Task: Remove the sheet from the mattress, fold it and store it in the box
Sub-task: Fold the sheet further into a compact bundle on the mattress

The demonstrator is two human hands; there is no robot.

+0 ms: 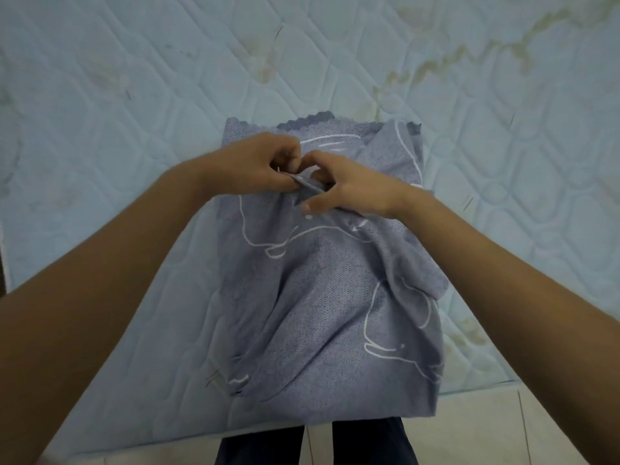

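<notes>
Bedroom: bare quilted mattress (pixel 134 95), tiled floor (pixel 503 431)

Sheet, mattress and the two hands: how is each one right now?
mattress, bare, quilted, stained in places.
sheet, off the bed, folded into a narrow, wrinkled stack lying on the mattress, near end reaching its edge.
left hand, pinches a fold of the sheet.
right hand, grips the same fold, right beside the left hand.
</notes>
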